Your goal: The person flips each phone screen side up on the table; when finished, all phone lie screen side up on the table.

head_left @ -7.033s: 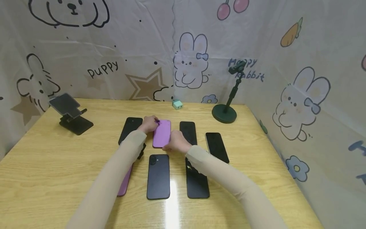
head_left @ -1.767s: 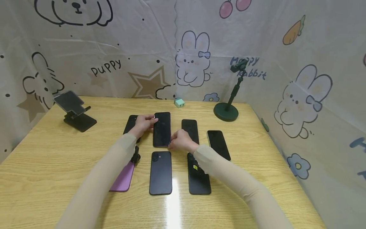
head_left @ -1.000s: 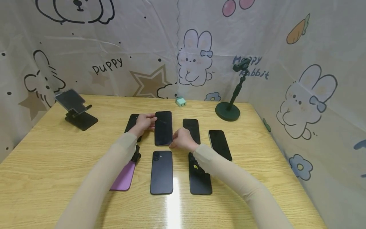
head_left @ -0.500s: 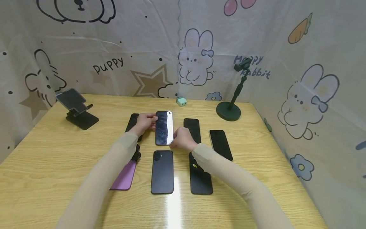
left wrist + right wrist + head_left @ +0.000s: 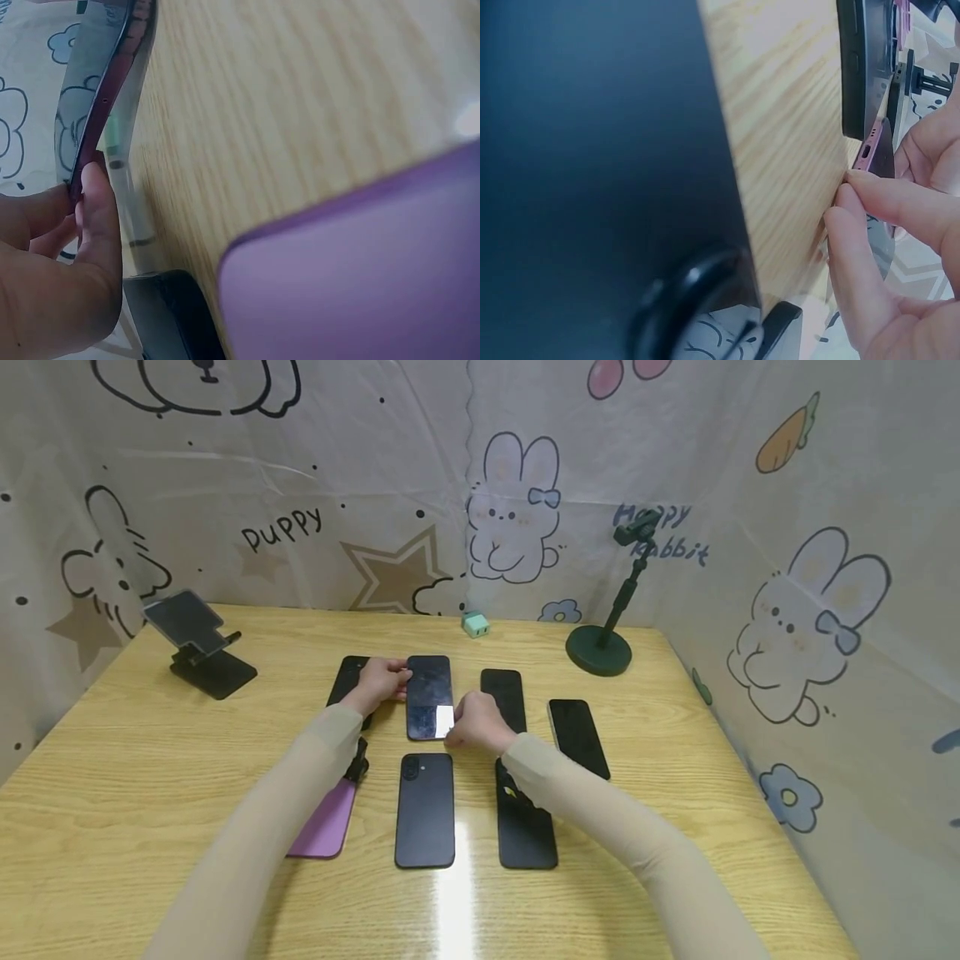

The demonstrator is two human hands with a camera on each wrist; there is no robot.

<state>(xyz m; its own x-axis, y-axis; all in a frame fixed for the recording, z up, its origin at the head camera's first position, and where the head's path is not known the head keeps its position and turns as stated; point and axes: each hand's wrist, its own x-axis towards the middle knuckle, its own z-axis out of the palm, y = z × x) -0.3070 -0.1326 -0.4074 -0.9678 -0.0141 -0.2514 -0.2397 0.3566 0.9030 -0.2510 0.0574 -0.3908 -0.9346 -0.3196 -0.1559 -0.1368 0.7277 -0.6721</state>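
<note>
A smartphone [image 5: 429, 685] with a dark screen facing up lies in the middle of the back row. Its purple-pink edge shows in the left wrist view, tilted up from the table. My left hand [image 5: 381, 682] pinches its upper left edge between thumb [image 5: 97, 210] and fingers. At its lower right corner is my right hand [image 5: 480, 722], thumb and fingertips together on the corner beside the charging port. Just in front lies a dark blue smartphone [image 5: 425, 814], back up. A black phone [image 5: 347, 681] lies partly hidden behind my left hand.
A purple phone [image 5: 326, 822] lies front left under my left sleeve. Black phones lie at right, one [image 5: 527, 839] under my right forearm, one [image 5: 504, 693] behind my hand, another [image 5: 579, 739] farther right. Behind are a folding stand [image 5: 198, 647], mint charger [image 5: 476, 626] and green-based stand [image 5: 598, 650].
Seven seconds ago the middle phone lay purple back up; now its screen faces up. Over the last second its tilt shifted slightly, the bright reflection moving on the screen. Both hands stay on it.
</note>
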